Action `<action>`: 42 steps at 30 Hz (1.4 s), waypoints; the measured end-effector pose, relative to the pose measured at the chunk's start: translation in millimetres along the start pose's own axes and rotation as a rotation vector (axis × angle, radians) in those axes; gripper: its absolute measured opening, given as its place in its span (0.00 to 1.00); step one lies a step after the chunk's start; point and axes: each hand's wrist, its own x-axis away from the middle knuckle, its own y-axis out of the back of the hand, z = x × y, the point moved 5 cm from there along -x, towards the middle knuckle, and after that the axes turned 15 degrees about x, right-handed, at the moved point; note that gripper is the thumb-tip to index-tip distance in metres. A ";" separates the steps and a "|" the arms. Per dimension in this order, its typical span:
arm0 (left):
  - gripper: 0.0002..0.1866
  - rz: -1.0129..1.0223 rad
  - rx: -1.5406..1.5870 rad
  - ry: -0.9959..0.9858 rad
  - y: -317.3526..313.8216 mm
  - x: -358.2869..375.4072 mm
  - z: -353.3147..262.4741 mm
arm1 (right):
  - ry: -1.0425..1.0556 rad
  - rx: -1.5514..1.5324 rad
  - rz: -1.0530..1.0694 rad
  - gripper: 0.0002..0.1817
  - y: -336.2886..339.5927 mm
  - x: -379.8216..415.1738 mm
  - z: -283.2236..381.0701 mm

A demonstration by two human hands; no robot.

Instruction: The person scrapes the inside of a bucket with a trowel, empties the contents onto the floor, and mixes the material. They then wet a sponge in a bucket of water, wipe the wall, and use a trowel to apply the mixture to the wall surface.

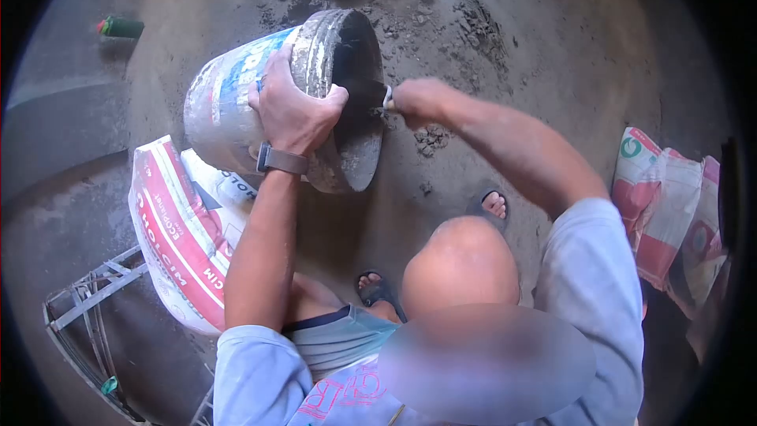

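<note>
A large plastic bucket (236, 102), smeared with grey cement and bearing a blue label, lies tilted on its side with its mouth facing right. My left hand (296, 106) grips it near the rim, thumb towards the opening and fingers over the outer wall. At the mouth, my right hand (418, 102) is closed round the handle of what looks like a trowel (388, 99). Its blade reaches into the bucket's dark inside, where I cannot make out its shape. Wet grey mortar (465, 24) is spread on the floor beyond the bucket.
Red and white cement bags (177, 229) stand at my left, close to my forearm. More bags (666, 197) are at the far right. A metal frame (95, 292) lies lower left, and a green bottle (122, 28) upper left. My sandalled feet (377, 288) are below the bucket.
</note>
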 end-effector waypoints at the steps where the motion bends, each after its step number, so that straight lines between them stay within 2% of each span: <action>1: 0.38 0.002 0.000 -0.002 -0.6 1.4 1.3 | 0.039 0.065 0.026 0.09 4.8 -0.6 -3.8; 3: 0.38 -0.033 -0.008 -0.076 0.7 6.2 2.4 | 0.071 0.032 -0.040 0.07 3.1 -11.2 -14.1; 5: 0.38 -0.010 -0.004 -0.034 -0.2 5.9 0.9 | -0.248 -0.124 -0.446 0.08 24.5 -2.7 -32.5; 9: 0.37 0.009 0.037 0.028 -0.5 -0.5 1.8 | -0.248 -0.208 -0.309 0.08 -66.4 -19.5 -6.3; 11: 0.37 0.004 0.016 -0.018 1.0 -0.3 0.3 | -0.269 -0.249 -0.079 0.14 -58.8 1.1 11.9; 12: 0.37 -0.005 -0.009 -0.019 0.8 1.1 0.4 | -0.011 -0.072 0.024 0.12 -36.0 12.8 15.4; 13: 0.37 -0.018 -0.033 -0.020 0.3 2.5 0.9 | 0.072 -0.027 0.088 0.13 -25.8 10.0 7.0; 15: 0.37 0.006 -0.012 0.018 0.6 -0.8 -0.6 | -0.143 -0.170 -0.203 0.11 -7.5 -2.5 -8.4; 16: 0.38 0.003 -0.012 0.011 0.9 0.0 -1.0 | -0.129 -0.155 -0.566 0.06 3.6 -9.0 -17.2; 19: 0.38 0.010 -0.006 0.004 0.0 2.4 1.1 | -0.138 -0.025 -0.446 0.09 -32.1 -24.8 -3.7; 20: 0.38 0.007 0.000 0.001 1.5 1.1 1.0 | -0.071 -0.089 -0.431 0.09 -73.2 -42.2 5.8; 23: 0.37 -0.025 0.006 -0.033 1.4 2.2 1.6 | -0.034 -0.143 -0.163 0.09 -66.5 -14.0 34.5; 24: 0.37 -0.030 -0.007 -0.054 1.6 3.3 0.4 | -0.039 -0.137 -0.170 0.09 -49.7 -8.2 35.8; 26: 0.37 -0.024 0.014 -0.046 0.0 1.9 -0.6 | 0.050 -0.153 -0.337 0.08 -17.6 6.4 49.3; 27: 0.37 -0.024 0.022 -0.038 1.5 3.0 0.7 | 0.045 -0.162 -0.329 0.08 -25.2 -2.3 53.9; 29: 0.37 -0.037 0.021 -0.065 1.0 1.1 2.8 | 0.088 0.054 -0.818 0.07 -15.4 -27.9 48.5; 31: 0.37 -0.023 0.004 -0.077 2.7 6.9 1.1 | 0.006 0.185 -0.661 0.09 -21.3 -70.9 10.8; 32: 0.37 -0.025 0.006 -0.080 1.4 5.7 1.3 | -0.201 0.224 -0.555 0.10 -24.3 -75.5 0.0; 33: 0.37 -0.027 0.022 -0.070 0.9 4.2 2.8 | -0.209 0.218 -0.552 0.10 -30.7 -70.9 7.8; 35: 0.37 -0.032 0.052 -0.071 0.5 -0.6 3.4 | -0.007 0.171 -0.618 0.10 -39.3 -51.8 37.1; 36: 0.37 -0.036 0.051 -0.074 0.4 1.4 2.6 | 0.109 0.202 -0.728 0.10 -37.8 -41.6 42.5; 37: 0.37 -0.044 0.044 -0.076 1.1 2.7 2.2 | 0.105 0.206 -0.727 0.10 -37.0 -48.9 33.7; 39: 0.37 -0.045 0.044 -0.067 1.3 5.0 1.5 | -0.150 -0.027 -0.348 0.11 -45.5 -74.5 1.5; 41: 0.36 -0.040 0.030 -0.070 3.0 1.6 2.8 | -0.109 0.008 -0.377 0.10 -44.1 -76.5 12.6; 42: 0.36 -0.045 0.046 -0.073 2.2 -0.4 1.5 | 0.001 -0.004 -0.533 0.09 -40.7 -67.5 28.8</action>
